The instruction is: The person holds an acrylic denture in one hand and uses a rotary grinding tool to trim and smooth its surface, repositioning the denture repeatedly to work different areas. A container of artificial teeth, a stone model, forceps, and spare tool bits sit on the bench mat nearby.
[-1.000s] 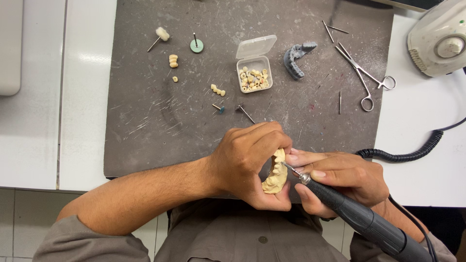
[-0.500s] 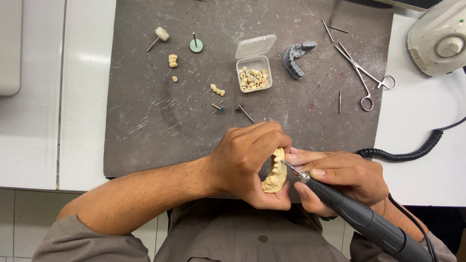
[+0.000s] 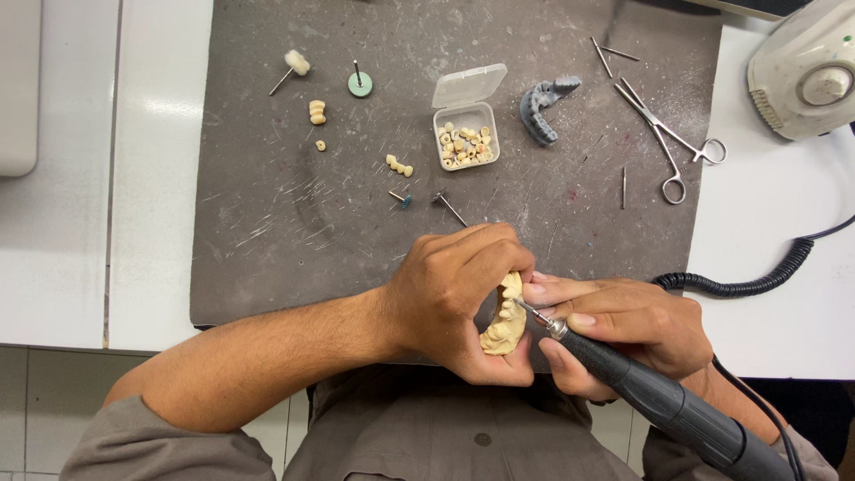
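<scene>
Over grey mat (image 3: 267, 249): left hand (image 3: 450, 298) grips one dental cast (image 3: 505, 325); right hand (image 3: 623, 325) pinches one handpiece (image 3: 659, 401).

I see a white, glossy desk (image 3: 151, 178) stretching beyond the hands, topped by a dark grey, scratched rectangular work mat (image 3: 267, 223). Overhead light glints off the white surface left of the hands. Pale tiled floor (image 3: 36, 401) shows below-left.

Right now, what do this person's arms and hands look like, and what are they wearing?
Both hands, the left hand and the right hand, are bare: no gloves, rings or watch in view. The forearms are bare too, with grey-brown sleeves pushed up toward the elbows. The matching shirt has a dark button at the front.
</scene>
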